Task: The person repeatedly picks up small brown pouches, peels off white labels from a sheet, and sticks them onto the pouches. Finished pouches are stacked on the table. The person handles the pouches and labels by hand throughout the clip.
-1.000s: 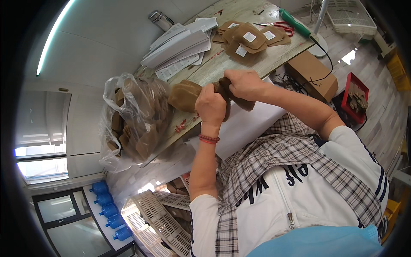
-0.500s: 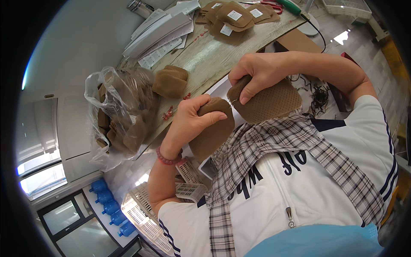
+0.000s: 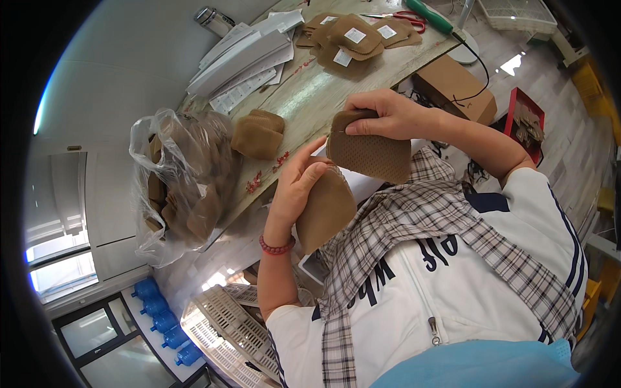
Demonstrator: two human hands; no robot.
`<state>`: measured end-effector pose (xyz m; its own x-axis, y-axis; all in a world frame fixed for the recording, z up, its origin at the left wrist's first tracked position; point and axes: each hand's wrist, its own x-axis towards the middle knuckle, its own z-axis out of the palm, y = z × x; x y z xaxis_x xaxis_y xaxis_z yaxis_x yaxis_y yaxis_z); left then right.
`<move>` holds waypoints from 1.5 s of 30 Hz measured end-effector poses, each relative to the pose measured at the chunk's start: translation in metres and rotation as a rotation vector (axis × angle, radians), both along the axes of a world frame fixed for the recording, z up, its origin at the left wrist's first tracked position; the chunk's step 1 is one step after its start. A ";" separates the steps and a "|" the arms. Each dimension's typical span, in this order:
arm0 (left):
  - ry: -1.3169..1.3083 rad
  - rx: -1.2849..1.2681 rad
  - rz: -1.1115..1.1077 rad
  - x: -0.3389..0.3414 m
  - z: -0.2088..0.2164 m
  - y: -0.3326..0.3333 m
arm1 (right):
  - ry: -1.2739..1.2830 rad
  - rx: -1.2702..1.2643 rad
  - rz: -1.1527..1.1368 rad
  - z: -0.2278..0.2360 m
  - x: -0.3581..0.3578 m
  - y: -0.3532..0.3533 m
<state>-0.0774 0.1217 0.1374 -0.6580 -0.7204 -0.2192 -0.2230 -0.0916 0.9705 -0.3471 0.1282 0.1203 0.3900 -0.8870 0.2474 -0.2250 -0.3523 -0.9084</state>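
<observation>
My left hand (image 3: 291,187) is closed on a brown fabric pad (image 3: 328,210), thumb on its near face, and the pad hangs below the fingers. A red bead bracelet circles that wrist. In my right hand (image 3: 383,115) is a second brown pad (image 3: 372,156), dotted all over and rounded at the corners, pinched by its upper edge. The two pads are close together, the right one higher; its left edge lies by my left fingertips. Whether the pads touch is hard to tell. Behind my left hand, a small pile of similar brown pads (image 3: 257,134) rests on the table.
A clear plastic bag (image 3: 184,187) of brown pieces sits at the table's left edge. Farther back lie white papers (image 3: 249,55), labelled brown pads (image 3: 352,39), red-handled scissors (image 3: 414,22) and a green-handled corded tool (image 3: 430,16). A cardboard box (image 3: 456,90) and red tray (image 3: 525,123) stand right.
My right hand has moved left and slightly up with its pad, bringing it beside my left fingertips. The left hand's pad has turned and dropped a little. Both hands keep their hold.
</observation>
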 end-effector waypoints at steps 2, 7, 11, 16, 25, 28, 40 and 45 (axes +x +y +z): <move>-0.089 0.029 -0.021 -0.009 -0.004 -0.001 | 0.130 -0.059 0.053 0.003 0.004 0.000; -0.001 0.383 -0.022 -0.024 -0.008 -0.006 | 0.255 -0.090 0.141 0.007 0.012 -0.007; 0.137 0.455 0.088 -0.033 -0.025 -0.005 | 0.115 -0.301 -0.084 -0.003 0.016 -0.006; 0.075 0.385 0.133 -0.035 -0.025 -0.005 | 0.224 -0.866 -0.172 -0.014 0.019 -0.009; -0.278 -0.175 0.151 -0.042 -0.022 -0.008 | 0.199 -0.533 -0.302 -0.033 0.039 0.000; -0.694 -0.721 0.103 -0.043 -0.004 -0.003 | 0.195 -0.371 -0.261 -0.035 0.041 -0.001; -0.295 -0.267 0.152 -0.029 -0.011 -0.018 | 0.099 -0.518 -0.293 -0.023 0.047 -0.005; 0.032 -0.050 0.222 -0.040 -0.035 -0.006 | -0.101 -0.348 -0.402 -0.043 0.056 0.001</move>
<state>-0.1170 0.1156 0.1019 -0.4884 -0.8575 -0.1616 -0.1720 -0.0870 0.9813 -0.2915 0.1296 0.0771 -0.0044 -0.8200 0.5723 -0.3214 -0.5408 -0.7773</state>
